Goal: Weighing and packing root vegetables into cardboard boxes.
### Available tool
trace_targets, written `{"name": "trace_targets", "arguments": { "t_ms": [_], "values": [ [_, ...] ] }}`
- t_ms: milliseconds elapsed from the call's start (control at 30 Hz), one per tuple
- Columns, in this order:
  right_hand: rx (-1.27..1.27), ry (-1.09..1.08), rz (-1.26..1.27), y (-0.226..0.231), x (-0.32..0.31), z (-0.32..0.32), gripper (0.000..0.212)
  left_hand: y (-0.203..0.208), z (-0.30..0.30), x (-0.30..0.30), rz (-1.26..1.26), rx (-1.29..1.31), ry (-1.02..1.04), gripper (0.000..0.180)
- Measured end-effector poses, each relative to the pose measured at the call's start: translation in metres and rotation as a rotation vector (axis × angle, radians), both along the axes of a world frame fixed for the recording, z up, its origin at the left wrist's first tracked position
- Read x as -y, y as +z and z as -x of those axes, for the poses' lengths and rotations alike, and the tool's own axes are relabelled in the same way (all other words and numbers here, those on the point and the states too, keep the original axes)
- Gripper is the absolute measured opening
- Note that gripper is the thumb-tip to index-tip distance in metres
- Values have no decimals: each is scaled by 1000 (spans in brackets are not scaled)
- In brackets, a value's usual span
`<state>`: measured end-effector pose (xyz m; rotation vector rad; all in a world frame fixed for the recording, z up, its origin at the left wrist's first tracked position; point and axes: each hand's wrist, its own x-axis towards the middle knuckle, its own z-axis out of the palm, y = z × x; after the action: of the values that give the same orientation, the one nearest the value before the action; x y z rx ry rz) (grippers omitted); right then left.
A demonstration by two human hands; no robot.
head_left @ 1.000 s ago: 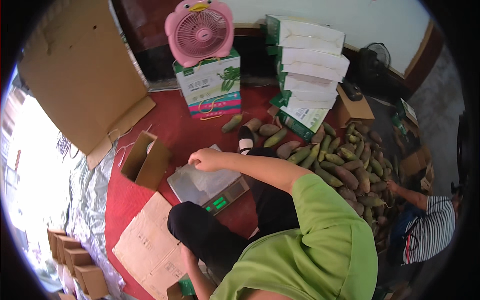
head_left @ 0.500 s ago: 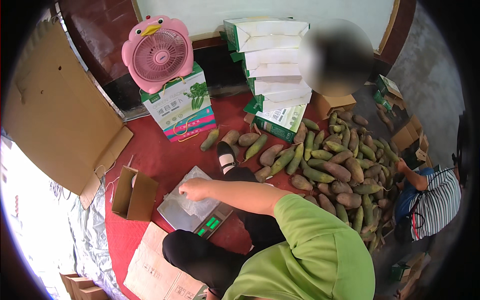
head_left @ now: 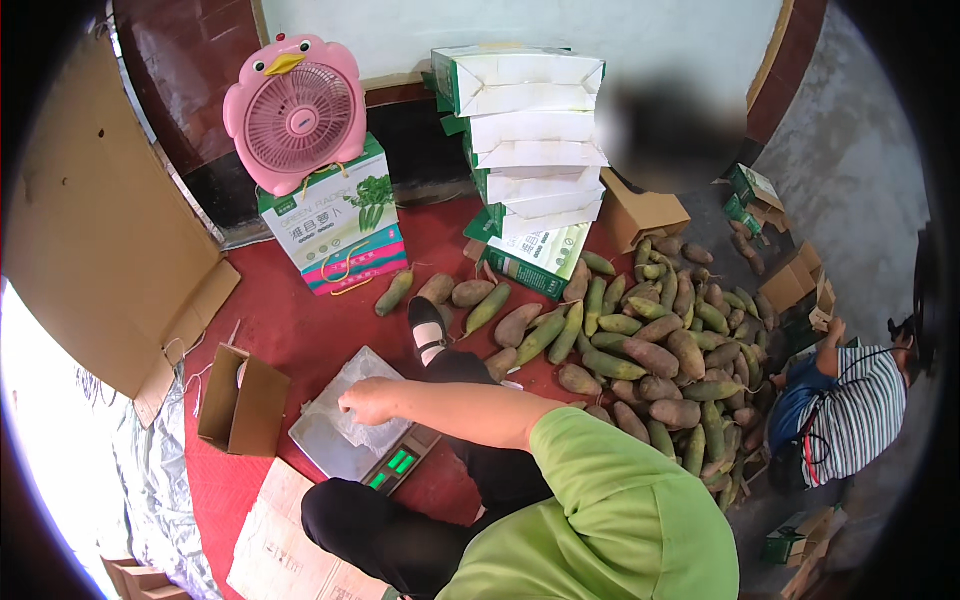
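Observation:
My right hand (head_left: 368,401), at the end of a bare forearm from a green sleeve, is over a flat digital scale (head_left: 325,437) with a lit green display. Its fingers are closed on crinkled clear plastic (head_left: 382,436), which looks like a thin bag lying on the weighing plate. My left hand is out of the picture. An open brown cardboard box (head_left: 262,412) stands just left of the scale. Flattened cardboard (head_left: 277,540) lies in front of it, beside my bent knee.
A heap of green radishes and brownish tubers (head_left: 655,355) covers the floor to the right. Behind are stacked white-green cartons (head_left: 535,135) and a pink bird-shaped fan (head_left: 302,115) on gift boxes (head_left: 345,225). A person in a striped shirt (head_left: 865,410) sits at the far right.
The whole view has shifted a little, so things sit farther left in the picture. My right hand stays over the scale with the plastic.

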<state>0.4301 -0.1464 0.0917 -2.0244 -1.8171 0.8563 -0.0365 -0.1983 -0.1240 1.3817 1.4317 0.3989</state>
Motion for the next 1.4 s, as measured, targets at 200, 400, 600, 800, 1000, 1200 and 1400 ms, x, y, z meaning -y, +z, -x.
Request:
{"name": "trace_targets", "arguments": {
  "t_ms": [200, 400, 600, 800, 1000, 1200, 1400],
  "values": [
    [6, 48, -53, -9, 4, -7, 35, -6, -18, -1, -31, -35, 33, 37],
    [-33, 89, 2, 5, 10, -6, 36, 6, -5, -4, -84, -113, 100, 38],
    [-321, 2, -187, 38, 23, -27, 34, 44, 26, 4, -140, -241, 202, 40],
    [-521, -268, -554, 76, 34, -129, 28, 138, -21, -34, -254, -156, 419, 54],
    [-103, -878, -768, 82, 65, -294, 26, 289, -213, -59, -652, 61, 172, 32],
    [1270, -759, -626, 161, 42, -366, 83, 273, -327, -60, -784, 201, -459, 24],
    [1439, -646, -249, 209, 1, -416, 104, 233, -350, -74, -664, 181, -551, 24]
  ]
}}
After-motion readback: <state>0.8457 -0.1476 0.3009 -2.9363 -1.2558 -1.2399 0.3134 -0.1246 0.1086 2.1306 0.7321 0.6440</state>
